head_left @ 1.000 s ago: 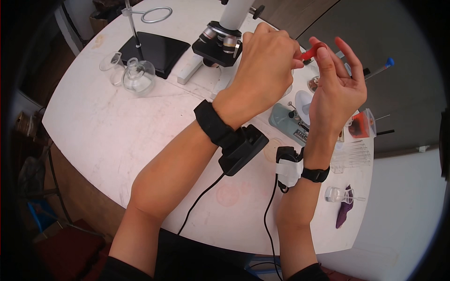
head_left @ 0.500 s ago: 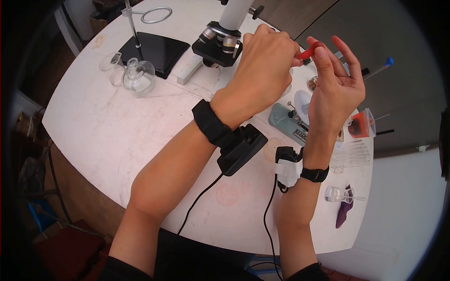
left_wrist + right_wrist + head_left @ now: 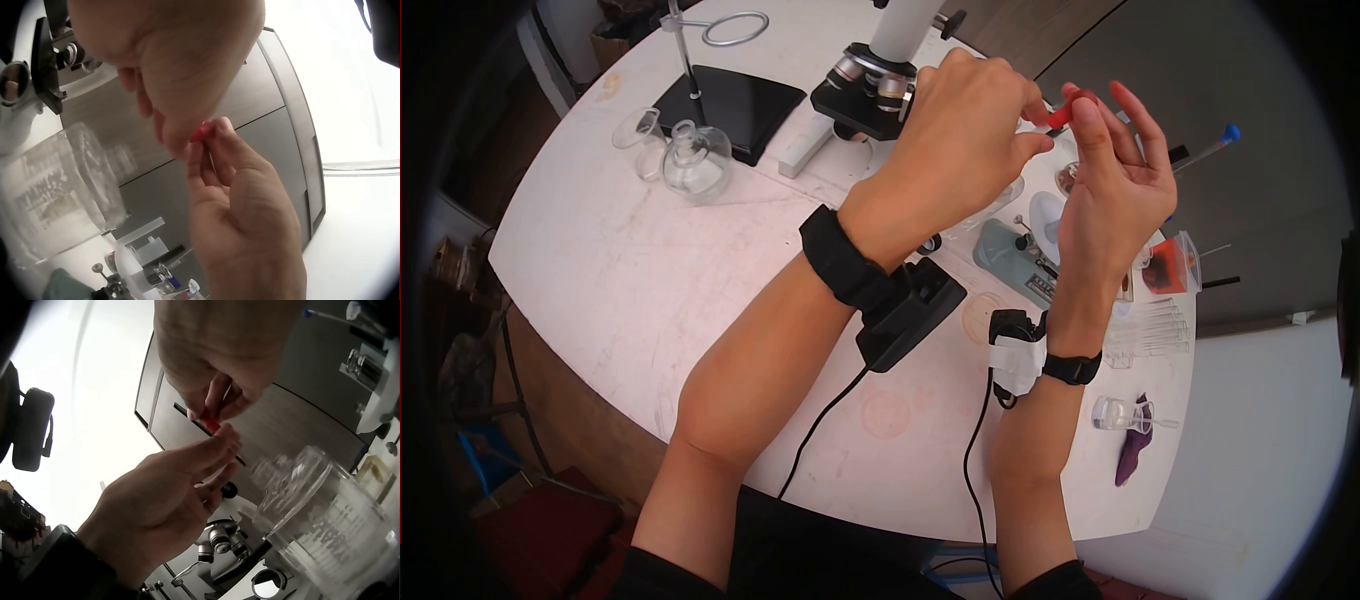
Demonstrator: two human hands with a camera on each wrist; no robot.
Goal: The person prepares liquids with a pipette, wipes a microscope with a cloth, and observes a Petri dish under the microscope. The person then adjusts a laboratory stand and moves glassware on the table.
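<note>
Pinches a small red piece (image 3: 1064, 114) between thumb and finger of the right hand (image 3: 1122, 178), raised above the tabletop (image 3: 610, 290). Holds the left hand (image 3: 958, 132) just beside the piece with thumb and forefinger parted; cannot tell whether touching. Works beside a microscope (image 3: 898, 38) and near a clear bottle (image 3: 340, 528), well apart from a glass flask (image 3: 697, 172).

A white table (image 3: 620, 270) stands over brown floor (image 3: 570, 400) near a dark grey panel (image 3: 1260, 210).
</note>
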